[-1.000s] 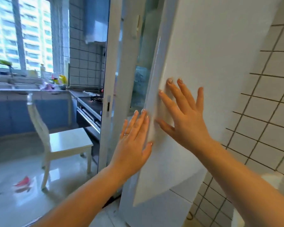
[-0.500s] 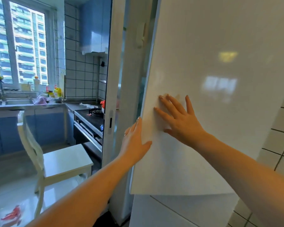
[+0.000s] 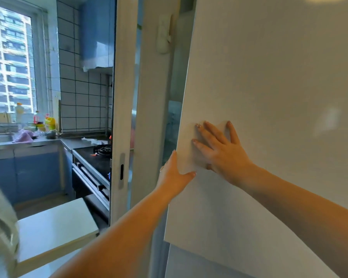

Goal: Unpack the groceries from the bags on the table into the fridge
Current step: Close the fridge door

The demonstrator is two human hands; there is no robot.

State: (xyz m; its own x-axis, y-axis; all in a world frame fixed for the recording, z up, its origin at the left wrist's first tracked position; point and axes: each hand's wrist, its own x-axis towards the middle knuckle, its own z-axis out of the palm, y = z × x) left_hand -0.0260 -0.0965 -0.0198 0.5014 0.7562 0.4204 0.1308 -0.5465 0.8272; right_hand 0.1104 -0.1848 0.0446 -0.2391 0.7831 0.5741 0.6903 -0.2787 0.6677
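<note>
Fridge door (image 3: pixel 279 97), white and glossy, fills the frame from 12 to 4 o'clock. Right hand (image 3: pixel 223 155) lies flat on its face, fingers straight and spread. Left hand (image 3: pixel 174 175), at 7 o'clock of the right, grips the door's left edge, thumb in front, fingers hidden behind. Kitchen counter (image 3: pixel 28 142) lies at 9 o'clock.

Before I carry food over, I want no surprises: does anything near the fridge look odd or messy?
Nothing stands out at the fridge door: it looks clean and undamaged, with the right hand flat on it and the left hand at its edge. The counter by the window is cluttered with bottles and a pink cloth.
</note>
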